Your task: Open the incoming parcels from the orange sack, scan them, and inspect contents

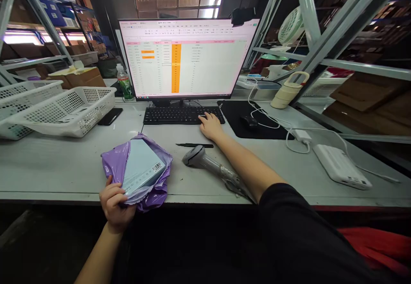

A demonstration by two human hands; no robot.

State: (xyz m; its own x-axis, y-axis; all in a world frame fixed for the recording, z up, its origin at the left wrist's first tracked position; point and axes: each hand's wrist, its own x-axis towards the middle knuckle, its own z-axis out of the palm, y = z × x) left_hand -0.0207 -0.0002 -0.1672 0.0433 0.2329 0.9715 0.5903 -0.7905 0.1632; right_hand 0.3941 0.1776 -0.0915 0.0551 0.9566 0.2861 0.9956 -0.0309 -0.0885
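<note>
At the desk's front edge, my left hand (116, 202) is closed on a purple plastic mailing bag (116, 161) and the lower corner of the pale blue box (141, 164) in it. The bag is torn open, and a barcode label shows on the box's right end. My right hand (211, 125) lies with fingers spread on the right part of the black keyboard (173, 115). Under my right forearm rests a grey barcode scanner (205, 162), its handle wrapped in clear plastic. A black slim pen-like tool (194, 145) lies just beyond the scanner.
Behind the keyboard stands a monitor (192, 61) showing a spreadsheet. White baskets (80, 117), a phone (110, 116) and a green-labelled bottle (124, 83) are on the left. To the right are a mouse (249, 122) on a black mat, a white power bank (342, 166), cables and a cream flask (287, 92).
</note>
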